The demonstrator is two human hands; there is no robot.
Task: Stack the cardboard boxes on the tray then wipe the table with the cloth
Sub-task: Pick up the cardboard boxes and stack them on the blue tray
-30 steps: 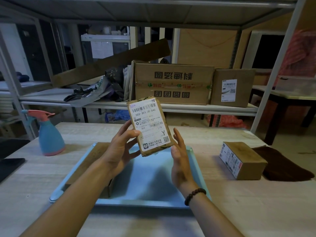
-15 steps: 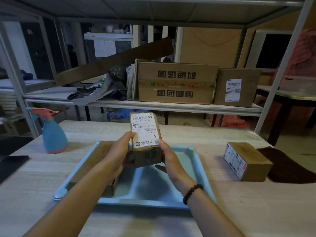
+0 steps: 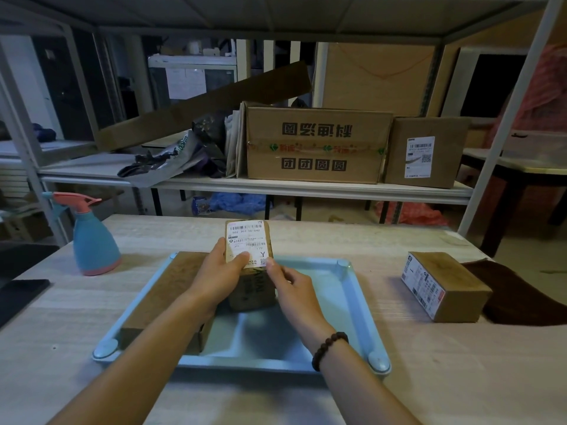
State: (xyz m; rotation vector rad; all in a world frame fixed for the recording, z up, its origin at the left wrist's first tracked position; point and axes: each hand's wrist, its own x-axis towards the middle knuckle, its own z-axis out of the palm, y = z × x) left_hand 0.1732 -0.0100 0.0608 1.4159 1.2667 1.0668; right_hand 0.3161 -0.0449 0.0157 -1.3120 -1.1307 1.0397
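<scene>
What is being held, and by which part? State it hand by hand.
Both hands hold the labelled box over the tray: the left hand grips its left side, thumb on the label; the right hand pinches the label's lower right corner.

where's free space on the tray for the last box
Bare tray floor lies right of the labelled box held by both hands, out to the right rim, and in front of it. The left side is crowded by a flat box.

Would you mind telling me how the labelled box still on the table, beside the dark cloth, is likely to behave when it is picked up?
The small cardboard box looks stiff, with crisp square edges, so it should hold its shape. It lies on a broad face, so it is unlikely to tip or roll. Its glossy label may be somewhat slippery; the bare cardboard sides probably grip better.
</scene>
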